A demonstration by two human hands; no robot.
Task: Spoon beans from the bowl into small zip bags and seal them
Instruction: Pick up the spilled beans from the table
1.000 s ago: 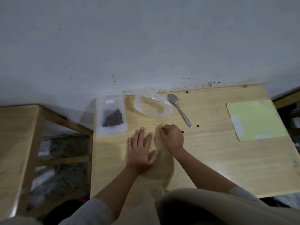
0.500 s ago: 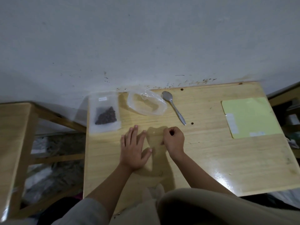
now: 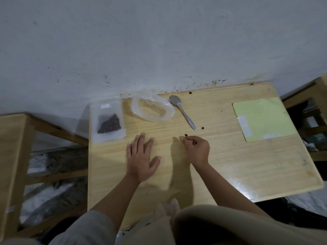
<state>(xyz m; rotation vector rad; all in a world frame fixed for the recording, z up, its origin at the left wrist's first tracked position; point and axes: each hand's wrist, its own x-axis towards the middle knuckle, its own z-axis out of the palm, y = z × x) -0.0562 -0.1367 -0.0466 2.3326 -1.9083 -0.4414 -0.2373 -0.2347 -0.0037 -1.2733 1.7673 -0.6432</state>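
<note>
A small clear zip bag [image 3: 107, 121] with a heap of dark beans lies flat at the table's far left corner. Beside it stands a clear plastic bowl [image 3: 152, 108] with no beans showing in it. A metal spoon [image 3: 183, 111] lies to the right of the bowl. Two loose beans [image 3: 186, 134] [image 3: 202, 128] lie near the spoon's handle end. My left hand [image 3: 141, 160] rests flat on the wood, fingers straight. My right hand [image 3: 196, 149] is curled, fingertips pinched just short of the nearer loose bean, with what looks like a bean inside the curl.
The wooden table [image 3: 230, 174] stands against a stained grey wall. A pale green mat [image 3: 263, 119] lies at its right side. A second wooden frame [image 3: 14, 156] stands to the left, with a gap and clutter below between the two.
My right hand has slid to the right, toward the loose beans by the spoon handle. My left hand has stayed flat in place. The view has tilted up a little.
</note>
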